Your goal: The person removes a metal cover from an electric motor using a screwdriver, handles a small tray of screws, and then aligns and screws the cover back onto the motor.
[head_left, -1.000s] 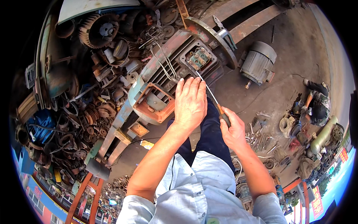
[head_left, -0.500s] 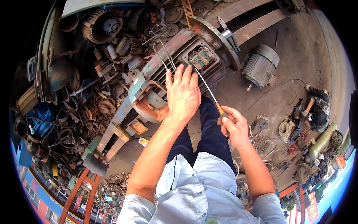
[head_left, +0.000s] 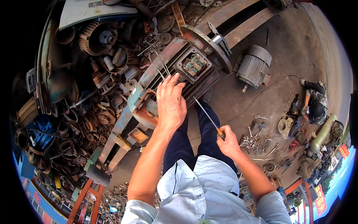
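Observation:
My left hand (head_left: 171, 99) lies at the finned electric motor (head_left: 201, 84), its fingers apart and slightly bent beside the looped bare wires (head_left: 160, 65); whether they touch the wires I cannot tell. My right hand (head_left: 227, 142) grips the orange handle of a long screwdriver (head_left: 209, 117), whose tip has dropped below the open terminal box, near the motor's fins. Inside that box (head_left: 194, 65) sits a greenish terminal block. A rusty open housing (head_left: 141, 115) is left of my left hand. A round flange (head_left: 223, 59) with pliers on its shaft (head_left: 223, 42) forms the upper right end.
The motor rests on steel beams (head_left: 246, 24). A grey motor (head_left: 251, 67) lies right on the concrete. A crouching person (head_left: 315, 104) works at the right among loose tools (head_left: 261, 143) and a green tank (head_left: 324, 134). Piles of rusty metal parts (head_left: 85, 123) fill the left.
The screwdriver has moved away from the terminal box, down and left, with my right hand lower. My left hand has shifted left and its fingers are more bent.

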### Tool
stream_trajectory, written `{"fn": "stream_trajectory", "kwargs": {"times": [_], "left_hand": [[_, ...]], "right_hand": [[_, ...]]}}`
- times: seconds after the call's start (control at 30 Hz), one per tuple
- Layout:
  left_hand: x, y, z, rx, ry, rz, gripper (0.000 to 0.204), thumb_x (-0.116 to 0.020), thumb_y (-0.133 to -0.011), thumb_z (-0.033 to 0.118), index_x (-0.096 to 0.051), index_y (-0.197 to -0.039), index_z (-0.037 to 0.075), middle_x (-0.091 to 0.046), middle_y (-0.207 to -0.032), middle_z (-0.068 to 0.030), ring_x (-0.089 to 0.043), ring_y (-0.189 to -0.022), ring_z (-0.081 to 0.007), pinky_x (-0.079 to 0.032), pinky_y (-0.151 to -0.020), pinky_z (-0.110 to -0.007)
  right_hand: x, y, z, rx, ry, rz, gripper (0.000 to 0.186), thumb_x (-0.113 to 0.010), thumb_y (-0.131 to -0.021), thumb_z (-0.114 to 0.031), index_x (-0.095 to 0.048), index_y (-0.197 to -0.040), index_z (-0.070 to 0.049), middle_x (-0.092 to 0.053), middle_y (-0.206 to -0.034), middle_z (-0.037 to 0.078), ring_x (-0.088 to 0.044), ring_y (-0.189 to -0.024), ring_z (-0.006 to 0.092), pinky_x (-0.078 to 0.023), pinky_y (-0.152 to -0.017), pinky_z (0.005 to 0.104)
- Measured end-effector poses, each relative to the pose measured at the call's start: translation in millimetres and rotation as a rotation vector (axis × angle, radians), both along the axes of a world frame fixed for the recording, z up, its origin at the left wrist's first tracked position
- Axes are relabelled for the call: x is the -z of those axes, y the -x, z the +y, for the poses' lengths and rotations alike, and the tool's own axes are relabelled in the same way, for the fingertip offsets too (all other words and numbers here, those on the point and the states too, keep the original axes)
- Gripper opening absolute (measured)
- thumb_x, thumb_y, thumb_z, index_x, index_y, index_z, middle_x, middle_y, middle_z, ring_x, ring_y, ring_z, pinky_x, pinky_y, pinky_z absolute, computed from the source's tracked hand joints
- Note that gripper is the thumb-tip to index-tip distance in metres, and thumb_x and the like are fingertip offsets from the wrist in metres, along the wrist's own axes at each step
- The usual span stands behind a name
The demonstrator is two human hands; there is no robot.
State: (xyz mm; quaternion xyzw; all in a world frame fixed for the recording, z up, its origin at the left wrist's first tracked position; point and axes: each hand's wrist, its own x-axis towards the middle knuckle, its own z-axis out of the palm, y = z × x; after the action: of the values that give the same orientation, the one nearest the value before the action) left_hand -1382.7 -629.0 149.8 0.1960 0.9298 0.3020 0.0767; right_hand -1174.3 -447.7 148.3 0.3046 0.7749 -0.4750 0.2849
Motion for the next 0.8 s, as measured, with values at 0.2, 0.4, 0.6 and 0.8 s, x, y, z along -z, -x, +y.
{"fn": "stream_trajectory", "kwargs": {"times": [0.2,0.4,0.6,0.8], "left_hand": [[3,-16,-103,-0.345,0.269,0.039,0.043,-0.057,-0.088,0.005,-0.053,-0.131,0.002,-0.046,-0.140,-0.0183,-0.046,-0.126,-0.0370,-0.038,-0.105,-0.046],[15,-26,-140,-0.590,-0.042,-0.460,0.049,-0.064,-0.091,0.020,-0.049,-0.130,-0.006,-0.061,-0.118,-0.0231,-0.061,-0.105,-0.0300,-0.048,-0.090,-0.041],[-17,-27,-122,-0.570,-0.173,-0.506,0.044,-0.064,-0.091,0.015,-0.049,-0.128,-0.003,-0.064,-0.108,-0.0147,-0.062,-0.096,-0.0210,-0.049,-0.086,-0.033],[-40,1,-74,-0.185,-0.273,-0.304,0.053,-0.066,-0.094,0.017,-0.045,-0.141,0.004,-0.059,-0.123,-0.0098,-0.058,-0.109,-0.0173,-0.046,-0.095,-0.032]], "right_hand": [[13,56,-66,0.269,0.292,0.124,0.024,-0.072,-0.085,-0.014,-0.056,-0.096,0.001,-0.062,-0.077,0.005,-0.055,-0.064,0.0087,-0.049,-0.060,0.0258],[35,95,-135,0.511,0.521,0.115,0.031,-0.075,-0.084,-0.013,-0.056,-0.105,0.001,-0.062,-0.082,0.002,-0.055,-0.068,0.0069,-0.047,-0.062,0.0253],[10,102,-132,0.633,0.445,0.148,0.018,-0.070,-0.088,-0.008,-0.054,-0.093,-0.002,-0.058,-0.072,0.000,-0.053,-0.063,0.0043,-0.046,-0.057,0.0236],[-21,116,-76,0.694,0.319,0.408,0.012,-0.065,-0.092,-0.005,-0.053,-0.093,-0.002,-0.058,-0.073,0.000,-0.054,-0.062,0.0046,-0.046,-0.057,0.0223]]}}
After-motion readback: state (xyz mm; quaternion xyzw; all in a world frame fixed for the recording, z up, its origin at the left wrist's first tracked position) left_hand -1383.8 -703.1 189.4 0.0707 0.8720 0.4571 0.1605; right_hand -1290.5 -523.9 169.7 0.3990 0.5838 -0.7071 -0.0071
